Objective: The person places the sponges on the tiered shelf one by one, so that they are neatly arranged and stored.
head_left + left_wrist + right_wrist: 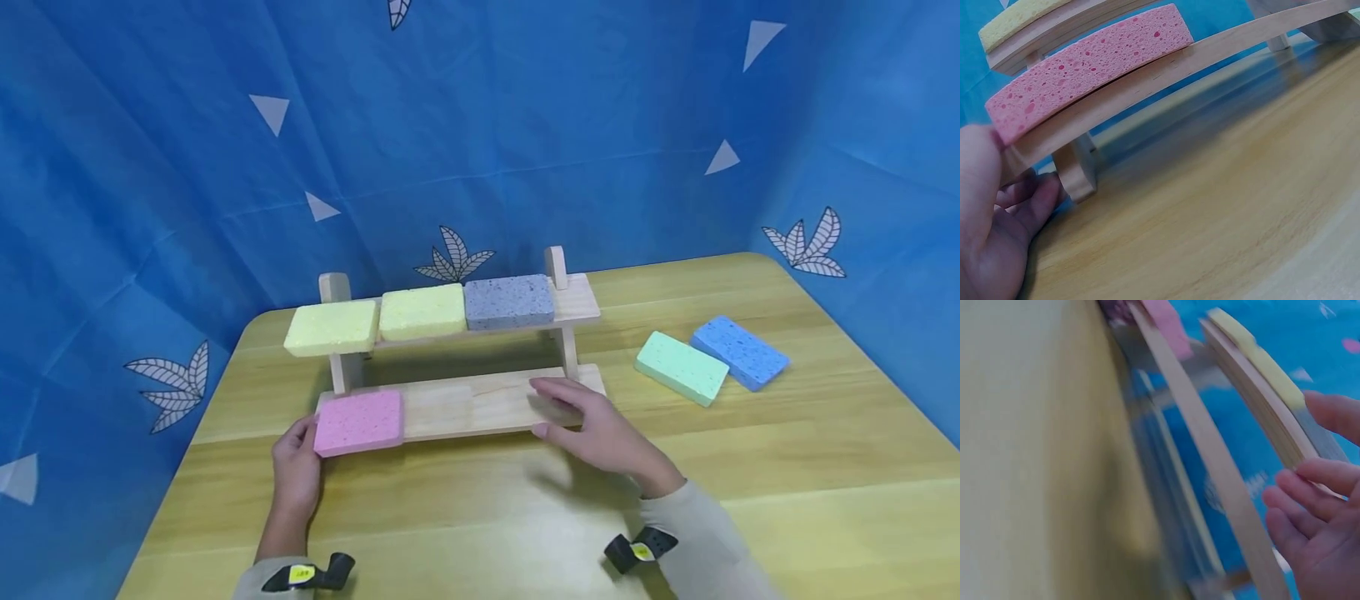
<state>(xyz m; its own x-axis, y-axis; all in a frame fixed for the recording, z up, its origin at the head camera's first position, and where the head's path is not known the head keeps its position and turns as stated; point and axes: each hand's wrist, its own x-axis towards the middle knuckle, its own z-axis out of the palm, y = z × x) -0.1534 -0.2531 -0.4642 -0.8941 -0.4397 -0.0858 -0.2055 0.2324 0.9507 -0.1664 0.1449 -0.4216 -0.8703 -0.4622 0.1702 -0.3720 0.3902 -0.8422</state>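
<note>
A two-tier wooden rack stands on the table, with a pink sponge lying on the left end of its lower shelf. At that end my left hand grips the shelf. In the left wrist view its thumb is by the sponge's corner and its fingers curl beneath the wood. Over the right part of the lower shelf is my right hand, fingers apart and holding nothing. Two yellow sponges and a grey-blue sponge sit in a row on the upper shelf.
To the right of the rack, a green sponge and a blue sponge lie side by side on the wooden table. A blue patterned cloth hangs behind and at both sides.
</note>
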